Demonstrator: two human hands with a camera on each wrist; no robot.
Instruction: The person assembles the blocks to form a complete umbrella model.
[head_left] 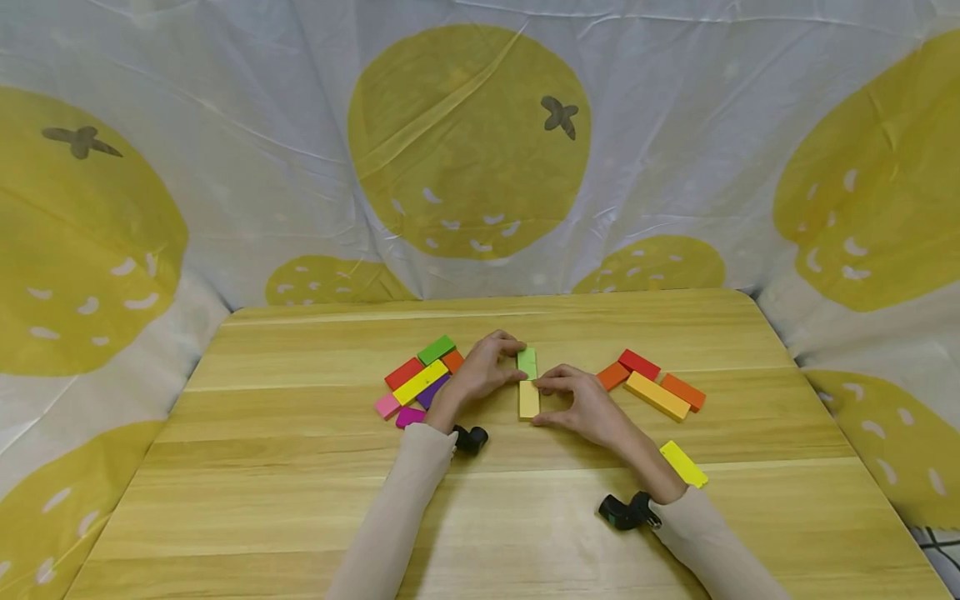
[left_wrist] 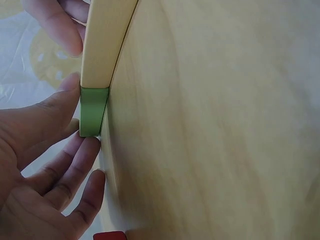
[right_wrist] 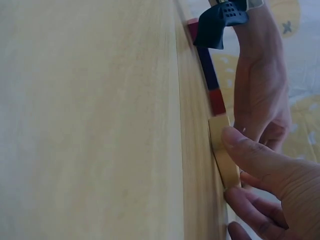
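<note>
Two blocks lie end to end on the table: a light green block (head_left: 527, 360) at the far end and a pale yellow block (head_left: 528, 402) nearer. My left hand (head_left: 482, 368) holds the green one from the left, thumb by the joint and fingers at its far end. From the right, my right hand (head_left: 588, 408) pinches the pale yellow block, its thumb at the near end and fingers toward the joint. In the left wrist view the end of the green block (left_wrist: 93, 112) meets the pale block (left_wrist: 107, 45). The pale block (right_wrist: 225, 152) also shows between right thumb and fingers.
On the left lies a cluster of coloured blocks, among them a yellow block (head_left: 420, 382) and a red block (head_left: 404, 373). At right are several more, including an amber block (head_left: 657, 396). A bright yellow block (head_left: 683, 463) lies beside my right wrist. Printed cloth (head_left: 472, 142) hangs behind the table.
</note>
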